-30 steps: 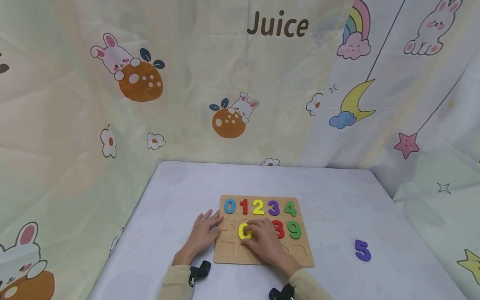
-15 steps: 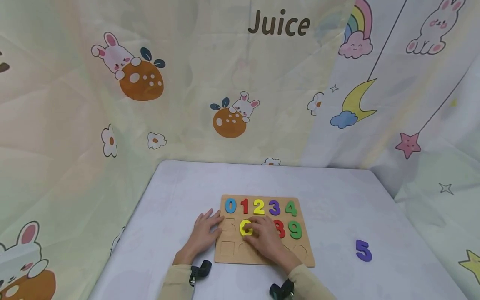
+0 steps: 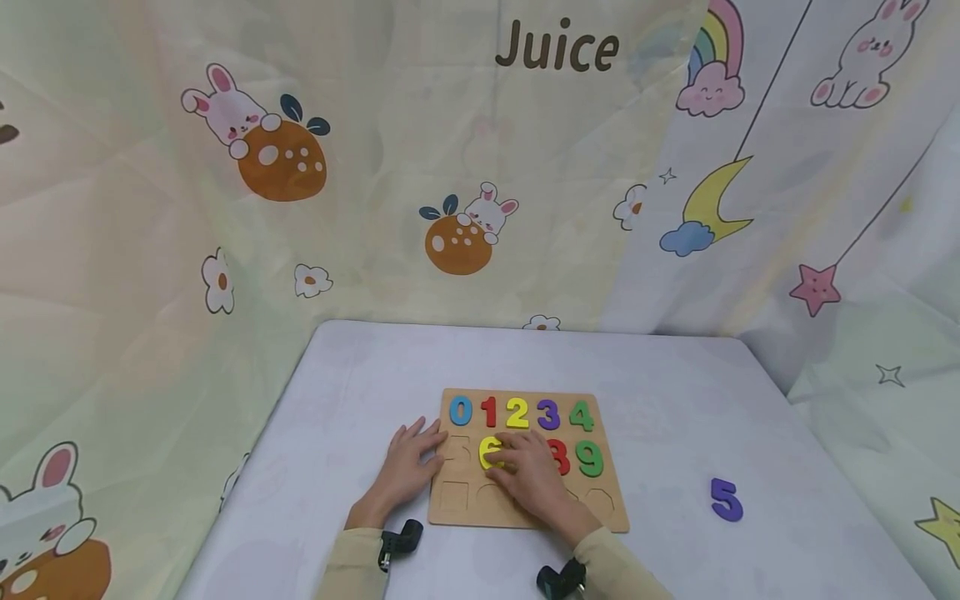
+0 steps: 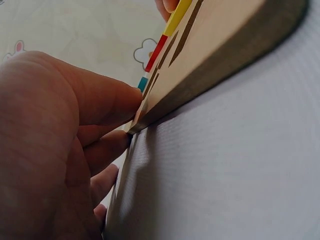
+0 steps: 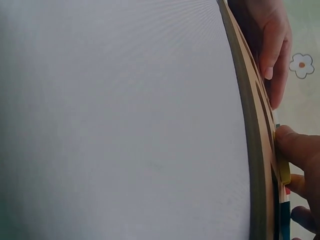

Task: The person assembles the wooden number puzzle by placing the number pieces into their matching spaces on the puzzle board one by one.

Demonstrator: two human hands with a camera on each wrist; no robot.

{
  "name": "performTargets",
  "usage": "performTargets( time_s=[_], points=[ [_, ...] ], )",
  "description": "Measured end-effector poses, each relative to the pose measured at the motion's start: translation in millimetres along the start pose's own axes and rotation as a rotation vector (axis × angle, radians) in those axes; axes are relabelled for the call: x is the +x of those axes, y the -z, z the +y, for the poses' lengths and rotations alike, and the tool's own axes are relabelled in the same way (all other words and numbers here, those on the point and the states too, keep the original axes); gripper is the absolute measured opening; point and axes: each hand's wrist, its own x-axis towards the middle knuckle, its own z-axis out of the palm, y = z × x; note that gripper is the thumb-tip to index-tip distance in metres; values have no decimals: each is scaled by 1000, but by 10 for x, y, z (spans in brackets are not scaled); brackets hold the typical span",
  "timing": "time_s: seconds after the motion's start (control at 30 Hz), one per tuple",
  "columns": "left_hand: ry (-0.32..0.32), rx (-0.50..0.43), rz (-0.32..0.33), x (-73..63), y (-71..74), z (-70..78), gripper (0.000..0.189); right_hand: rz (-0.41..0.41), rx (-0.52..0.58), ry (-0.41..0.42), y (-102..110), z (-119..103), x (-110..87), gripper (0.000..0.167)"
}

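Observation:
A wooden number board (image 3: pixel 491 515) lies on the white table. On its middle row, my right hand (image 3: pixel 534 475) pinches a yellow number 6 (image 3: pixel 484 452) between thumb and fingers, and the hand hides part of it. The right wrist view shows the thumb against the edge of the yellow 6 (image 5: pixel 284 171), close on the board. My left hand (image 3: pixel 407 462) rests at the board's left side, fingers extended. In the left wrist view its thumb (image 4: pixel 112 102) touches the board's edge and the other fingers lie beside it on the table.
A blue 0 (image 3: pixel 461 411), red 1, yellow 2, purple 3 and green 4 (image 3: pixel 581 416) fill the top row. A red 8 (image 3: pixel 559 457) and green 9 (image 3: pixel 589 459) sit right of my right hand. A purple 5 (image 3: pixel 726 500) lies on the table at right.
The yellow 6 has shifted slightly away from me, over the recess outline that showed above it. My right hand has moved up with it. The left hand and the purple 5 stay put.

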Motion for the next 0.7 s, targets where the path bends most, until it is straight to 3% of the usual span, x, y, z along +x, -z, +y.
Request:
performTargets(
  time_s=[0.7],
  points=[
    [5, -3, 0, -8, 6, 13, 40, 5, -92, -42, -24, -74, -21, 23]
  ],
)
